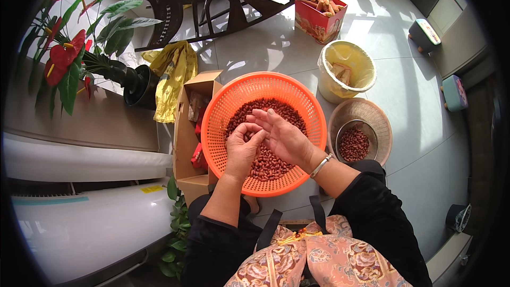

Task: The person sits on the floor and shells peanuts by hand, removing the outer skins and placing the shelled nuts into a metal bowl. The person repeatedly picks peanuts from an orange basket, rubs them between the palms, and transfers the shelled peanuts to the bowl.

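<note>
An orange plastic colander basket [263,187] stands before me and holds many red-skinned peanuts [269,165]. Above them my left hand [244,149] has its thumb and bent fingers pinched together near my right palm; whether something small is between them cannot be told. My right hand [285,137], with a silver bangle at its wrist, is half turned up, fingers extended and slightly curved beside the left fingertips. To the right a metal sieve bowl [338,143] with more peanuts [354,144] sits inside a beige woven-look basket [380,127].
A cardboard box [183,127] with red packets touches the orange basket's left side. A lined bin [330,87] stands at the upper right, beyond it a red box [318,28] of brown pieces. A potted anthurium [139,83], yellow bag [175,83] and dark chair [235,16] are farther off.
</note>
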The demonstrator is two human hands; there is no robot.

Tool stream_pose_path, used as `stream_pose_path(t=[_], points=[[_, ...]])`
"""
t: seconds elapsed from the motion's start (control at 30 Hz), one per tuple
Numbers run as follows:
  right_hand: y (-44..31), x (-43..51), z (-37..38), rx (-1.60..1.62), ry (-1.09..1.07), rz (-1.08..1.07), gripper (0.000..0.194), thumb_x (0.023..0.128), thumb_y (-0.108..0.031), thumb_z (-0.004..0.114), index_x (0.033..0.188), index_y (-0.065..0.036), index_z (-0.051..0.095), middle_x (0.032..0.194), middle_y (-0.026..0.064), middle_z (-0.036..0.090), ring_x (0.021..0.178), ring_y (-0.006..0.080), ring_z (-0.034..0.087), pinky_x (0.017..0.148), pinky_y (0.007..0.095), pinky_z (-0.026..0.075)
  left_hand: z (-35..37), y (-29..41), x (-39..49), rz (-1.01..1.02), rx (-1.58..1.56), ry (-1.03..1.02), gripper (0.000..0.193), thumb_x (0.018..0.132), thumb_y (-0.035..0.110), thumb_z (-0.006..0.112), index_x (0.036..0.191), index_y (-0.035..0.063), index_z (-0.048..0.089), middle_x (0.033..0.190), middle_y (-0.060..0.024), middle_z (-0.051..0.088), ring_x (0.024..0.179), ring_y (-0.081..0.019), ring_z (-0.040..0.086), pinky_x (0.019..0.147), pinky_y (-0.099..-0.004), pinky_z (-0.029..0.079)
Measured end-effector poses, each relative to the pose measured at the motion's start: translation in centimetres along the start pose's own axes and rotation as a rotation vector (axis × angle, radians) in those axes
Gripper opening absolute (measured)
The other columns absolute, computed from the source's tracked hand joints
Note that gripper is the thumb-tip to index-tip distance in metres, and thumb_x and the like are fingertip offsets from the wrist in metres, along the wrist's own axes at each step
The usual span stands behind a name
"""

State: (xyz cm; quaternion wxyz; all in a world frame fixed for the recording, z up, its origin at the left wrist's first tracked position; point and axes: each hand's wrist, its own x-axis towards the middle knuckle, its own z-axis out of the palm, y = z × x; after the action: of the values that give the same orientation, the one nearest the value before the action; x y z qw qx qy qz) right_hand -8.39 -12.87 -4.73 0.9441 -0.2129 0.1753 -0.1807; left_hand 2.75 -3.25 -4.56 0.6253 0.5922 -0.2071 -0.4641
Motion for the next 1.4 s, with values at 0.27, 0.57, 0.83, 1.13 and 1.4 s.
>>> stream_pose_path(t=[0.27, 0.57, 0.83, 1.13, 1.4], points=[[-0.7, 0.3, -1.4, 0.144, 0.126, 0.045, 0.044, 0.105, -0.039, 0.043, 0.125, -0.001, 0.053, 0.121, 0.0155, 0.062, 0.107, 0.0251, 0.062, 0.094, 0.038, 0.052, -1.9, 1.4, 0.4, -0.179, -0.583, 0.006, 0.004, 0.096, 0.007, 0.055, 0.092, 0.0062, 0.056, 0.077, -0.004, 0.06, 0.054, -0.0065, 0.046, 0.04, -0.0189, 0.033], [-1.5, -0.2, 0.0, 0.069, -0.085, 0.078, 0.046, 0.106, -0.041, 0.039, 0.127, -0.002, 0.053, 0.121, 0.0136, 0.064, 0.079, 0.0158, 0.065, 0.071, 0.0287, 0.055, -0.5, 0.9, -0.3, -0.308, -0.573, -0.085, 0.017, 0.097, 0.017, 0.048, 0.103, 0.0035, 0.057, 0.079, -0.007, 0.062, 0.065, -0.015, 0.06, 0.051, -0.0234, 0.048], [-2.4, -0.2, 0.1, 0.041, -0.036, 0.096, 0.046, 0.106, -0.04, 0.04, 0.127, -0.002, 0.054, 0.123, 0.0147, 0.063, 0.071, 0.0138, 0.064, 0.064, 0.0252, 0.052, -0.6, 0.4, 0.4, -0.315, -0.707, -0.097, 0.03, 0.099, 0.023, 0.047, 0.099, -0.002, 0.063, 0.079, -0.0106, 0.063, 0.068, -0.0181, 0.06, 0.06, -0.0277, 0.054], [0.1, 0.5, -1.3, -0.485, 0.193, -0.039, 0.037, 0.104, -0.038, 0.044, 0.117, -0.008, 0.062, 0.105, 0.0063, 0.063, 0.102, 0.0168, 0.057, 0.093, 0.0373, 0.047, -0.2, 0.9, -0.3, -0.112, -0.575, 0.017, 0.033, 0.097, 0.025, 0.053, 0.112, -0.0028, 0.063, 0.103, -0.0137, 0.067, 0.09, -0.0209, 0.065, 0.08, -0.0314, 0.055], [1.5, 0.8, -1.7, 0.277, 0.325, 0.1, 0.028, 0.106, -0.032, 0.041, 0.103, -0.008, 0.056, 0.097, 0.0067, 0.059, 0.09, 0.0183, 0.057, 0.081, 0.0393, 0.055, 3.1, -0.1, -2.2, 0.181, -0.072, -0.189, 0.03, 0.094, 0.01, 0.054, 0.122, -0.0024, 0.058, 0.126, -0.0098, 0.059, 0.117, -0.0182, 0.054, 0.105, -0.0346, 0.04]])
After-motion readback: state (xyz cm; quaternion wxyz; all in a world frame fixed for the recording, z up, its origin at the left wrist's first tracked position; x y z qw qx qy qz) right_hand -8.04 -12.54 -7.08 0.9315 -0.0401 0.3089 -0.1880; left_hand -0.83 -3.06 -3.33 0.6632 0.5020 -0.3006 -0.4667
